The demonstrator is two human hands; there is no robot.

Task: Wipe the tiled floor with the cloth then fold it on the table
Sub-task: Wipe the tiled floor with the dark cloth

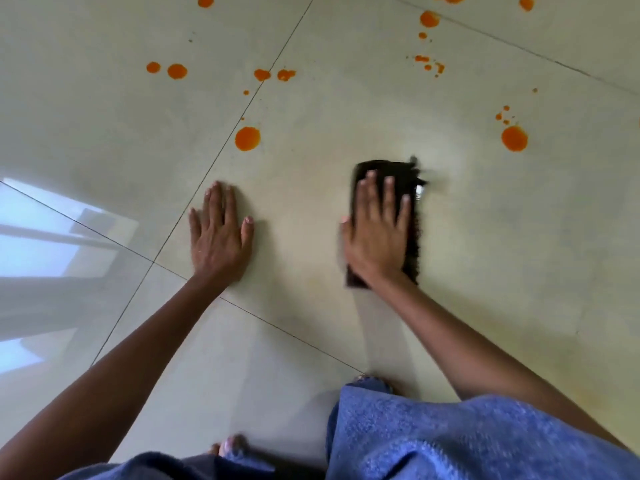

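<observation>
A dark folded cloth [412,216] lies flat on the pale tiled floor [502,258], and my right hand [377,226] presses down on it with fingers spread. My left hand [220,233] rests palm-down on the floor to the left, fingers apart, holding nothing. Orange spill drops dot the tiles beyond both hands: a large one [247,138] ahead of my left hand, another [514,138] to the right of the cloth, and several smaller ones farther off. The cloth's edges look blurred.
My knees in blue jeans [433,438] and bare toes [233,445] are at the bottom. Dark grout lines [214,161] cross the floor. A bright window reflection [41,244] shines on the tiles at the left. No table is in view.
</observation>
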